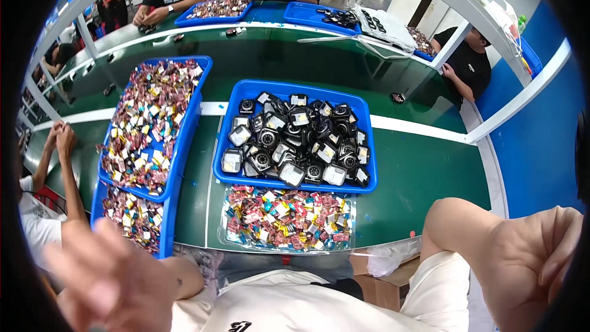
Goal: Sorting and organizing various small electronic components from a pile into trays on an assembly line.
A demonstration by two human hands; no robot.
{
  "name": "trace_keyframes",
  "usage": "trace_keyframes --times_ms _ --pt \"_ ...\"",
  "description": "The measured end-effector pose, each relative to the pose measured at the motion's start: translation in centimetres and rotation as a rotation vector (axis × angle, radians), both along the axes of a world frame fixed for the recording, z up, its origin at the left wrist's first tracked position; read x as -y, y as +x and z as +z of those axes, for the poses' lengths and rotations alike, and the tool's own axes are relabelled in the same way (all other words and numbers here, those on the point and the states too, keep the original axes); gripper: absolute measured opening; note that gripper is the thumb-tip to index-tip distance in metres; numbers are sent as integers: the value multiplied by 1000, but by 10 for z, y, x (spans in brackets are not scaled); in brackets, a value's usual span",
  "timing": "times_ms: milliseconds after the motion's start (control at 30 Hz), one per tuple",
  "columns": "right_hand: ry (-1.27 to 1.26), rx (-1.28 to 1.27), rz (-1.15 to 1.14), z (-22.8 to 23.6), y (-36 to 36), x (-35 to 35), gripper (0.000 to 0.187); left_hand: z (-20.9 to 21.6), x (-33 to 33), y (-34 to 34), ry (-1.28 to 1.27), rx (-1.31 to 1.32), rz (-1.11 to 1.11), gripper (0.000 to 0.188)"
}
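My left hand (114,276) is raised at the lower left and smeared by motion; whether its fingers hold anything does not show. At the right rim my right hand (534,258) is raised too, its fingers curled inward and partly cut off by the dark edge. Both hands are apart from the table. In front of me a blue tray (222,147) is heaped with black watch-like cases (267,138), several with pale square faces. Nearer to me lies a clear shallow tray (225,240) full of small red, yellow, white and blue parts (289,218).
Stacked blue bins (206,80) with similar small parts stand on the left. A co-worker's hands (64,138) rest at the left table edge. More people sit across the green table (424,160), beside further trays (295,12). White frame posts (522,95) rise at the right.
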State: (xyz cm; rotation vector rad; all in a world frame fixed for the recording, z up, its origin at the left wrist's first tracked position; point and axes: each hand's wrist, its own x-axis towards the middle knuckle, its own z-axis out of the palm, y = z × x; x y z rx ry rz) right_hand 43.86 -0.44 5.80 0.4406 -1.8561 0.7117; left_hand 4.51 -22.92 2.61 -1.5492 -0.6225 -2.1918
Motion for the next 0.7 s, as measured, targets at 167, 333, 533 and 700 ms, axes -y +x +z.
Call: trace_keyframes --times_ms 167,333,533,700 --pt "0 -59 -106 0 -117 32 27 -104 -25 5 -1305 123 547 12" --pt "-32 -93 -50 -9 -194 39 23 -134 -27 -10 -1384 42 664 10" --pt "15 406 -2 -50 -250 9 21 -105 -29 -12 -1319 104 333 10" --pt "127 614 48 -73 -267 -19 14 -50 -73 -1 -1102 91 39 8"
